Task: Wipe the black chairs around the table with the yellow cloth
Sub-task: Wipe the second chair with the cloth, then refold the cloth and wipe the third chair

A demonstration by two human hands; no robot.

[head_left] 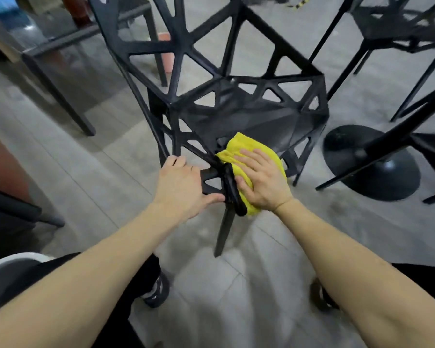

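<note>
We observe the yellow cloth [244, 149] directly beneath our right hand [263, 180], whose straight, spread fingers press it flat against the front edge of the black chair [236, 116], while our left hand [183, 184], just left of the cloth, grips the chair's front frame with curled fingers and thumb. We count one cloth, two hands and at least three black chairs, the others lying beyond and right of the right hand near a round table base [377, 167].

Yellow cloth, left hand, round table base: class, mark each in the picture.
yellow cloth [246, 144], head view, upper fold.
left hand [180, 183], head view, back of hand.
round table base [347, 146], head view, left top surface.
</note>
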